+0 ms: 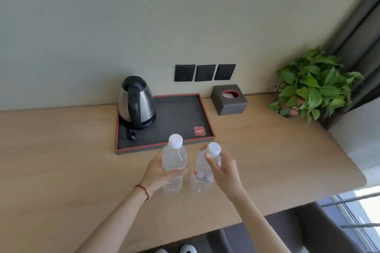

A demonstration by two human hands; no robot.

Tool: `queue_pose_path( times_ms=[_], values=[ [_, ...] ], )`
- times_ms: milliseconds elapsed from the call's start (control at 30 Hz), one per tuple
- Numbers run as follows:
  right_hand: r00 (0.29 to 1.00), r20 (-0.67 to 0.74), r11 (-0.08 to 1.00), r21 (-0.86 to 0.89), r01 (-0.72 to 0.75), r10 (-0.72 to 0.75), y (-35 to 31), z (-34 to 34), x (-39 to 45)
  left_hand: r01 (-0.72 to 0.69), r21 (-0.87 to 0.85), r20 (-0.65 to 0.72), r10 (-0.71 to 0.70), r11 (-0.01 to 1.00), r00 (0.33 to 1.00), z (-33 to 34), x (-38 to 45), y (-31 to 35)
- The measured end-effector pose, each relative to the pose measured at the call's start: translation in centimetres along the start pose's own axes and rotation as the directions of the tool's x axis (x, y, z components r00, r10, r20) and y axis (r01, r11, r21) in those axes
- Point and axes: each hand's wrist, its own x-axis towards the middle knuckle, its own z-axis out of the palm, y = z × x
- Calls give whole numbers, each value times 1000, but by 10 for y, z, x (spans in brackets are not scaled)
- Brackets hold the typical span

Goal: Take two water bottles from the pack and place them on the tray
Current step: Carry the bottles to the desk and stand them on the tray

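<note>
My left hand [157, 172] grips a clear water bottle [173, 158] with a white cap around its middle. My right hand [223, 167] holds a second clear bottle [200, 176] near its neck; this one has a red and white label and a white cap. Both bottles are upright over the wooden desk, just in front of the near edge of the dark tray [181, 113] with a red rim. The right half of the tray is bare except for a small red card [199, 130]. No bottle pack is in view.
A steel kettle [136, 102] with its plug [132, 135] stands on the tray's left half. A grey tissue box [229, 99] sits right of the tray, a leafy plant [312, 85] at the far right. Three dark wall sockets [205, 72] are behind.
</note>
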Motion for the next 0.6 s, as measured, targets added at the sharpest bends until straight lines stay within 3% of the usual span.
queue_pose_path(
  times_ms=[133, 267, 433, 600],
  values=[
    [989, 148, 997, -69, 33, -23, 18, -15, 20, 39, 31, -134, -34, 999, 990, 20, 10, -16],
    [977, 211, 994, -88, 61, -41, 25, -27, 31, 39, 54, -236, -25, 998, 972, 34, 17, -30],
    [968, 247, 993, -92, 78, -53, 34, -34, 43, 4, 47, -226, 7, 999, 974, 41, 28, -34],
    [941, 244, 945, -168, 279, -235, 29, -34, 44, -23, 50, -187, 32, 998, 982, 40, 31, -33]
  ],
)
